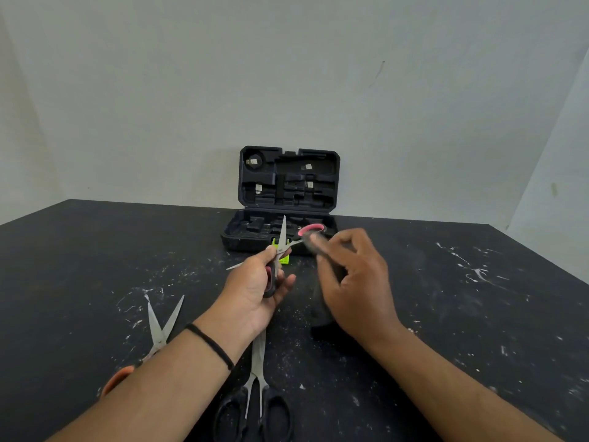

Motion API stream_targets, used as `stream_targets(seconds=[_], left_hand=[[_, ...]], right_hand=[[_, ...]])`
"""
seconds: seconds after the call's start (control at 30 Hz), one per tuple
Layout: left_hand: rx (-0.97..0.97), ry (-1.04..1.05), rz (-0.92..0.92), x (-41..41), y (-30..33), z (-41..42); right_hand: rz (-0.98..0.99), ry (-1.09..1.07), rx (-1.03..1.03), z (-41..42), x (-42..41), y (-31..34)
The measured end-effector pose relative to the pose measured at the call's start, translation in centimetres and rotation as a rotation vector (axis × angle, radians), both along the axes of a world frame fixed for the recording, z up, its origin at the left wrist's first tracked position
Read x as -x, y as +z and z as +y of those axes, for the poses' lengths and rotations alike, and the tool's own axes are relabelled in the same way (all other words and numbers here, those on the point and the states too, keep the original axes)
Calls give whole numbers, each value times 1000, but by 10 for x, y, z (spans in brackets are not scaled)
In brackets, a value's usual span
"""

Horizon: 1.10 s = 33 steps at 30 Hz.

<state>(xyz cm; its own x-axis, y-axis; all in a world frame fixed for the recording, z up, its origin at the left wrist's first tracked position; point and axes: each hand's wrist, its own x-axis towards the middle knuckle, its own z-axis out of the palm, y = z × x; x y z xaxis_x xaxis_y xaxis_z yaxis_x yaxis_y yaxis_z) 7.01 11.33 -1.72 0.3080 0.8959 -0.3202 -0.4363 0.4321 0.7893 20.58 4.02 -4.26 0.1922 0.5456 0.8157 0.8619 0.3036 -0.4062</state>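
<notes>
While the left hand (255, 291) grips one handle of the pink-lined scissors (282, 236) and the right hand (357, 282) pinches the other, blades splayed, before an open tool case (288, 199); its stickers (308, 166) are too small to read.

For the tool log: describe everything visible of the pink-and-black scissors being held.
The pink-and-black-handled steel scissors are held above the dark speckled table, spread wide open: one bare blade points up, the other left. The left hand grips one handle; the right hand pinches the other, a blurred pink-lined loop. Behind stands the open black plastic tool case.
</notes>
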Motion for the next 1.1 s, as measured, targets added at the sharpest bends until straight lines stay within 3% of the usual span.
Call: stream_targets(seconds=[0.07, 0.17, 0.47, 0.6, 0.7, 0.8, 0.97, 1.1], left_hand=[[-4, -6, 39, -3, -2, -4], [-22, -30, 54, -6, -4, -8], [-46, -100, 25, -2, -7, -4], [-65, -65, 41, -7, -8, -5], [-43, -49, 41, -9, -8, -6], [-36, -85, 36, -8, -10, -8], [-41, -94, 1, -6, -11, -5], [-27, -40, -17, -6, -7, -4]], right_hand=[[44, -71, -42, 2, 0, 1], [-47, -88, 69, 0, 4, -4], [-70, 202, 200, -3, 14, -2], [55, -16, 23, -3, 8, 0], [-5, -141, 63, -3, 8, -1], [-87, -94, 131, -2, 16, -3], [-56, 112, 175, -4, 21, -3], [-30, -104, 43, -6, 14, -1]])
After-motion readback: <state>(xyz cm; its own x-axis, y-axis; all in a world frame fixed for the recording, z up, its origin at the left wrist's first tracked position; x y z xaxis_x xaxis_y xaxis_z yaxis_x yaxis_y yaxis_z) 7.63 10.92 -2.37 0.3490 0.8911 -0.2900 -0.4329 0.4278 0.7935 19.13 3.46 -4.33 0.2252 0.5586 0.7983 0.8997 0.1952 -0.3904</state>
